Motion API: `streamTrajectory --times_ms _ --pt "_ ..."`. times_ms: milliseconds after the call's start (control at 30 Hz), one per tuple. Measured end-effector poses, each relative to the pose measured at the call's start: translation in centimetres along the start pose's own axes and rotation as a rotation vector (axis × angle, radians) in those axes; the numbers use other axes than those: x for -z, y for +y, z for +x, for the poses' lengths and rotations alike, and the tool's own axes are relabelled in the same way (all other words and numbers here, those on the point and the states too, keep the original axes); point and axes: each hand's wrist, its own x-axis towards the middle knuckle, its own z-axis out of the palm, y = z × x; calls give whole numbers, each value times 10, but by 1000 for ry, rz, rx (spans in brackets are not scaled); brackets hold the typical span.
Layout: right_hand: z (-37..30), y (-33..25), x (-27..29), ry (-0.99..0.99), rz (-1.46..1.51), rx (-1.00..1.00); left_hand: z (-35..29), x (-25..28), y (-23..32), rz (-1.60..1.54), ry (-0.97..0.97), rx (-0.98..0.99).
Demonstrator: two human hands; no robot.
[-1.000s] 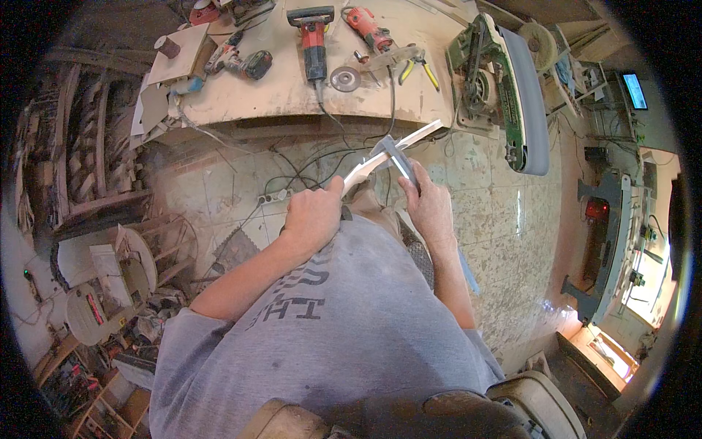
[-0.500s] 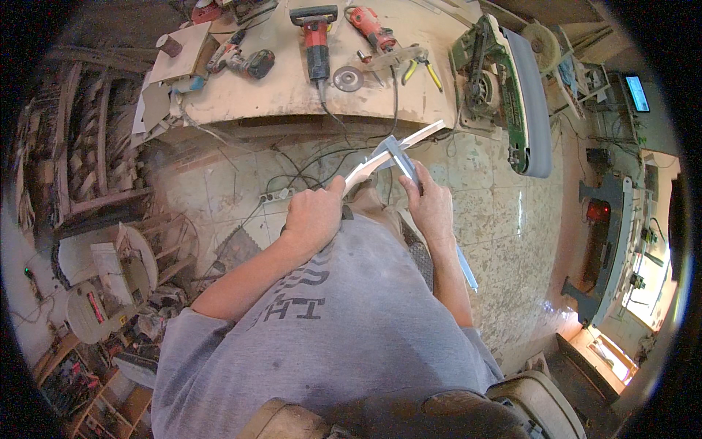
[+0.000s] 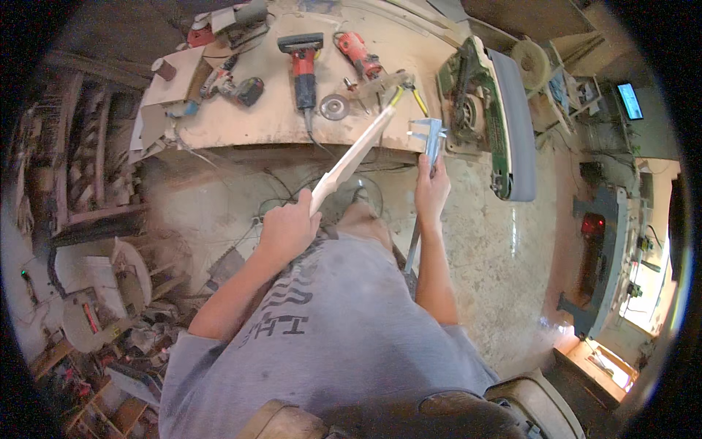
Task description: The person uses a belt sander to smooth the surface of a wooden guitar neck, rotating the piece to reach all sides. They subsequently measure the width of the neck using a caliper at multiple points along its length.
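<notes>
My left hand (image 3: 287,230) is closed round the lower end of a long, pale, knife-shaped blank (image 3: 356,153). The blank slants up and away to the right, with a notch in one edge just above my fingers. In my right hand (image 3: 433,192) a metal caliper (image 3: 434,137) is gripped, its jaws spread and pointing left. Its long beam (image 3: 413,245) runs down beside my forearm. A gap separates the blank from the caliper jaws. The blank's tip overlaps yellow-handled pliers (image 3: 417,101) lying on the workbench.
On the workbench (image 3: 270,110) lie a red-and-black power tool (image 3: 303,73), a red rotary tool (image 3: 360,56), a cordless drill (image 3: 232,84) and a grinding disc (image 3: 334,107). A green belt sander (image 3: 504,124) stands at the right. Cables (image 3: 270,197) trail over the floor below the bench.
The caliper has come off the blank and moved right and up, now apart from it. The blank has swung steeper, its tip now over the bench, and my left hand has shifted lower left.
</notes>
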Motion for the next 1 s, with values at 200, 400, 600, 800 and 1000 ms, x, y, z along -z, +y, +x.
streamTrajectory --times_ms 200,400,600,800,1000 --pt "119 83 -80 -271 448 -395 46 -5 -27 -341 17 34" --pt "245 207 -175 -385 525 -627 68 7 -2 -978 -24 101" --pt "278 220 -214 -193 29 -208 67 31 25 -1359 41 165" --pt "283 209 -190 -222 -529 168 76 44 12 -1458 157 117" --pt "125 53 -84 -404 7 -33 71 73 -22 -1406 323 51"
